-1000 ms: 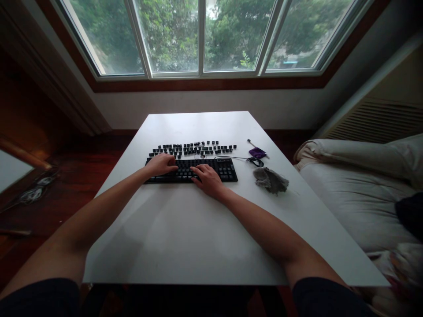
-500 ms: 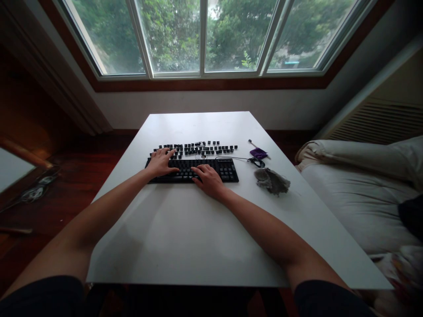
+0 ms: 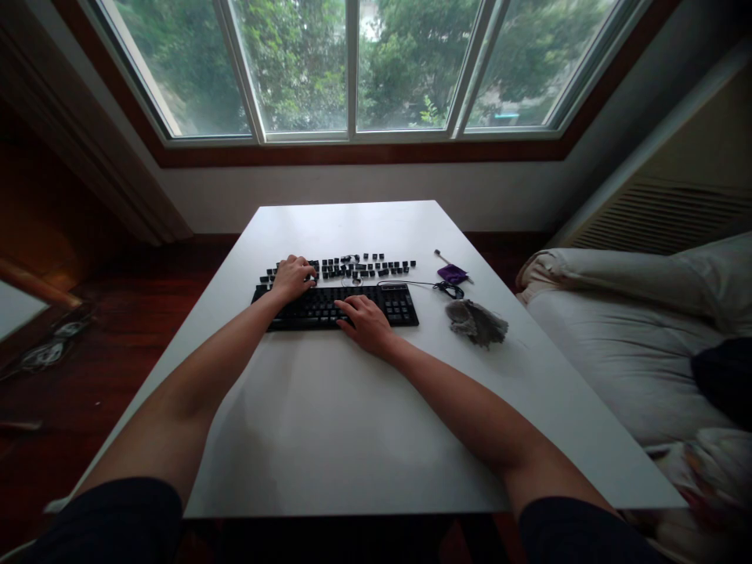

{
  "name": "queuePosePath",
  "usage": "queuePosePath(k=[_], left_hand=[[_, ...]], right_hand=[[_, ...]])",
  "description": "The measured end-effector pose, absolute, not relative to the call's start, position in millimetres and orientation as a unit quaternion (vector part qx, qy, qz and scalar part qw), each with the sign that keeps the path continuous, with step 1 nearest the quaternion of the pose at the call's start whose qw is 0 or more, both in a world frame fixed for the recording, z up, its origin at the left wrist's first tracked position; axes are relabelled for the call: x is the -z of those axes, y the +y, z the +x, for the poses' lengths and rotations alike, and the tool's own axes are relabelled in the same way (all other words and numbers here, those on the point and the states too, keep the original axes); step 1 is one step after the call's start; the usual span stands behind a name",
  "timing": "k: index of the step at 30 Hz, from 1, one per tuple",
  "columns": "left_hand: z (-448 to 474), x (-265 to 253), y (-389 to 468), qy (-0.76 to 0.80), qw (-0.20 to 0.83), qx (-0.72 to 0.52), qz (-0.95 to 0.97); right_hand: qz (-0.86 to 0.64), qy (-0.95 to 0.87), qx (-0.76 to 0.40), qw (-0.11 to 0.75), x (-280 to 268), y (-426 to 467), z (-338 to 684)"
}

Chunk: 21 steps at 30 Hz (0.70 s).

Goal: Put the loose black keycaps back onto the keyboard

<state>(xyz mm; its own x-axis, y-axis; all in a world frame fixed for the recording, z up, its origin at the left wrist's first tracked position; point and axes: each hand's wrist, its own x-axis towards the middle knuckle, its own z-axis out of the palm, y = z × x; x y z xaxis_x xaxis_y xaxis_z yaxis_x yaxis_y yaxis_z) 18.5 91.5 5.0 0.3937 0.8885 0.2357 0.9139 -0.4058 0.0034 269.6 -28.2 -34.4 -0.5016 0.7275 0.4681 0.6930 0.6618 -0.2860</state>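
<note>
A black keyboard lies across the white table. Behind it, loose black keycaps are spread in rough rows. My left hand reaches over the keyboard's back edge to the left part of these rows. Its fingers are bent down and drawn together around what looks like a keycap, mostly hidden by the fingertips. With fingers stretched out, my right hand rests on the keyboard right of its middle and holds nothing.
Right of the keyboard are a coiled black cable, a purple cloth pouch, a thin stick-like tool and a crumpled grey rag. A pale sofa stands beyond the table's right edge. A window is behind.
My left hand has moved from the keyboard's left part, fingers spread, forward and right to the loose keycaps, its fingers now bent together. My right hand stays on the keyboard. The view has shifted slightly.
</note>
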Motion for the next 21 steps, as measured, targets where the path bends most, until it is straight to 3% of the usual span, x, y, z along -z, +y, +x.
queuePosePath(k=[17,21], left_hand=[[13,-7,102,-0.524,0.045,0.11,-0.843],[4,-20,97,-0.518,-0.021,0.128,-0.846]], right_hand=[[-0.408,-0.867,-0.027,0.285,36,-28,270],[-0.41,-0.866,-0.029,0.284,36,-28,270]])
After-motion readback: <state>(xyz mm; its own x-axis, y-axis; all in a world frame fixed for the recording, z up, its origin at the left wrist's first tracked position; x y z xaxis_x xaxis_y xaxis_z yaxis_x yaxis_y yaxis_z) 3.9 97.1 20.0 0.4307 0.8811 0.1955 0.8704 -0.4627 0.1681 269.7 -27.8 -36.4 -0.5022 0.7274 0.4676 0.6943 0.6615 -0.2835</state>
